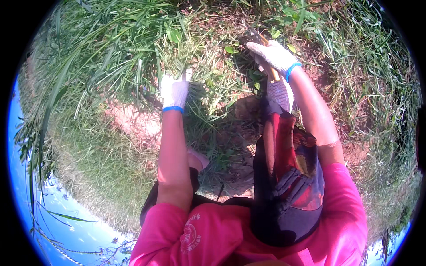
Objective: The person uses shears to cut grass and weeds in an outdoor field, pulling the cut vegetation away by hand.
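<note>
left hand (173,92): at grass (146,48) | right hand (274,56): around tool (264,40) | shoe (280,94): just behind right hand

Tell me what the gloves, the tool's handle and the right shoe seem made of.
Gloves: probably knitted cotton or a blend, matte white, judging by the soft, textured surface.
Handle: perhaps wood, from its yellowish-brown colour; finish unclear.
Right shoe: likely mesh fabric, matte, with fine dotted texture.

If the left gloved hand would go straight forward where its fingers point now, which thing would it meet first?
The left hand would most likely meet the grass just beyond its fingers; depth is unclear, so it may already be touching some blades.
</note>
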Available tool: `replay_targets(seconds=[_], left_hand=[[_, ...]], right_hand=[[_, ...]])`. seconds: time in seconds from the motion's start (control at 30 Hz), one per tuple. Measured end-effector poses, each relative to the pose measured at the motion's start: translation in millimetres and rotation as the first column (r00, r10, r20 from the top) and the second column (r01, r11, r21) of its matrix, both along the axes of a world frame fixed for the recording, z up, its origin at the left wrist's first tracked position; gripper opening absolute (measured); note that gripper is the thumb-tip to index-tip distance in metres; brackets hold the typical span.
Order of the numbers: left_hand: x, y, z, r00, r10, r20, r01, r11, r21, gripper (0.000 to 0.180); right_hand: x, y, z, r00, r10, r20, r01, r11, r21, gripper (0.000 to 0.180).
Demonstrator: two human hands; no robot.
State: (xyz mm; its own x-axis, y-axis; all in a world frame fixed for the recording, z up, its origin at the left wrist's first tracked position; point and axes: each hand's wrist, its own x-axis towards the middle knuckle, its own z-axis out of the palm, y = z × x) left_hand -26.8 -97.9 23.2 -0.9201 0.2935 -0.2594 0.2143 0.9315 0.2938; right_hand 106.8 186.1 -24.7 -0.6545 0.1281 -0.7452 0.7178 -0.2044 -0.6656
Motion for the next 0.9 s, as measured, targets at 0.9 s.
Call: replay_targets(seconds=[0.9], left_hand=[[-47, 87, -36, 0.693, -0.177, 0.699, 0.070, 0.981, 0.179, 0.030]], right_hand=[[5, -19, 15, 0.991, 0.129, 0.019, -0.105, 0.878, -0.467, 0.039]])
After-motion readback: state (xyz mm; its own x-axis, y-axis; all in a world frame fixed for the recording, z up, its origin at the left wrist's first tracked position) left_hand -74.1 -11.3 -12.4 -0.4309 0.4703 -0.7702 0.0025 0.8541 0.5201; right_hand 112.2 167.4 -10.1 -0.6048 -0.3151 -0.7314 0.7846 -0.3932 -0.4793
